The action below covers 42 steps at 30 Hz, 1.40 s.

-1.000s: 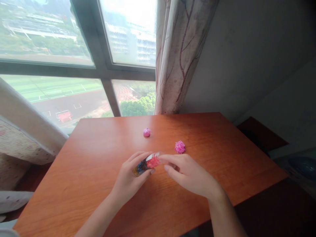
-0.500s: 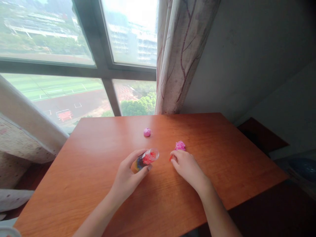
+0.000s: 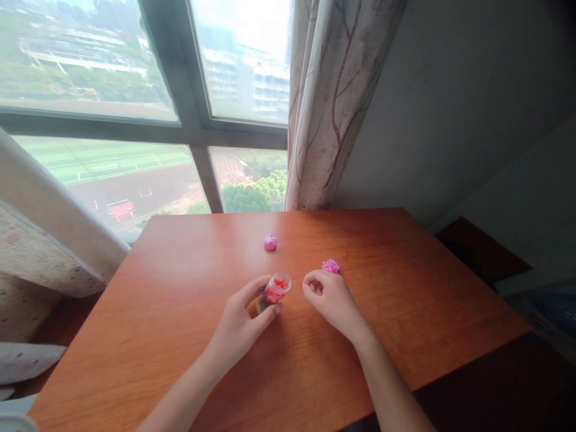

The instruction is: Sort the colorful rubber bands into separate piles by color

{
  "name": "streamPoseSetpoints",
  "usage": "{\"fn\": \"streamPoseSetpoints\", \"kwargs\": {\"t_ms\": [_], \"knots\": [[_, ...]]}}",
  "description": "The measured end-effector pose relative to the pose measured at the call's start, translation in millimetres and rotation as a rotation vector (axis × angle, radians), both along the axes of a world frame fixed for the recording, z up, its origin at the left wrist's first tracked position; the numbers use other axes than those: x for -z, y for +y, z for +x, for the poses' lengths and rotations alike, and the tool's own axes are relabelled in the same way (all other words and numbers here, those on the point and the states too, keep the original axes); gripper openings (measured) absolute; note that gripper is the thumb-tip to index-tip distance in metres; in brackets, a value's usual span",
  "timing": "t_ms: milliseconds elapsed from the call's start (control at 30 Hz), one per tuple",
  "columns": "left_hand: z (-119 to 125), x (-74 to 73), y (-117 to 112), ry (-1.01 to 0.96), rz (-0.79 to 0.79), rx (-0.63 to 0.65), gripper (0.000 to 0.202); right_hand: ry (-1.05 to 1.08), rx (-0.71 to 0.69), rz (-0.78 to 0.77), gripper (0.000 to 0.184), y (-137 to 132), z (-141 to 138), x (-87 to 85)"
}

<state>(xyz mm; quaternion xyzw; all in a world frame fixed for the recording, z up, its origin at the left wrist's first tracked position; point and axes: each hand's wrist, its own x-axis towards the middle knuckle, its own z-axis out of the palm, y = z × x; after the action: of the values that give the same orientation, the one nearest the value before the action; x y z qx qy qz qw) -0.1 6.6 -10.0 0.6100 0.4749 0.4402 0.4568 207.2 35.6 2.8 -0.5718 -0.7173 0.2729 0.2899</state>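
My left hand (image 3: 240, 324) grips a small clear bottle (image 3: 273, 291) filled with coloured bits, red at the top, its open mouth tilted up and to the right. My right hand (image 3: 328, 297) sits just right of the bottle's mouth, fingers curled in a loose pinch; I cannot make out what is in it. Behind that hand a small heap of pink bits (image 3: 330, 266) lies on the orange-brown table (image 3: 405, 300). A small pink cap (image 3: 270, 242) rests farther back near the table's middle.
A window with a dark frame (image 3: 202, 129) and a patterned curtain (image 3: 328, 102) stand behind the table. A grey wall runs along the right. Patterned bedding (image 3: 31, 264) lies to the left. A dark low surface (image 3: 481, 246) sits past the table's right edge.
My right hand left the bottle's mouth, reached the pink heap, then drew back toward the bottle with fingers curled. My left hand tipped the bottle more upright.
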Motion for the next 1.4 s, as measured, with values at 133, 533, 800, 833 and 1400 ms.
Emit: {"fn": "streamPoseSetpoints", "kwargs": {"t_ms": [133, 533, 800, 833, 1400], "knots": [[-1, 0.6, 1, 0.042, 0.015, 0.021, 0.04, 0.378, -0.034, 0.016, 0.009, -7, -14, -27.2], [0, -0.2, 0, 0.129, 0.1, 0.0, 0.039, 0.166, -0.165, 0.124, 0.017, -21, -20, -53.6], [-1, -0.6, 0, 0.137, 0.124, 0.013, 0.039, 0.173, -0.229, 0.095, 0.02, -23, -14, -56.1], [-1, -0.4, 0, 0.141, 0.128, 0.013, 0.039, 0.176, -0.229, 0.097, 0.019, -23, -13, -55.5], [-2, -5.5, 0, 0.106, 0.113, 0.087, 0.035, 0.257, -0.205, 0.154, 0.02, -14, -18, -53.9]]}}
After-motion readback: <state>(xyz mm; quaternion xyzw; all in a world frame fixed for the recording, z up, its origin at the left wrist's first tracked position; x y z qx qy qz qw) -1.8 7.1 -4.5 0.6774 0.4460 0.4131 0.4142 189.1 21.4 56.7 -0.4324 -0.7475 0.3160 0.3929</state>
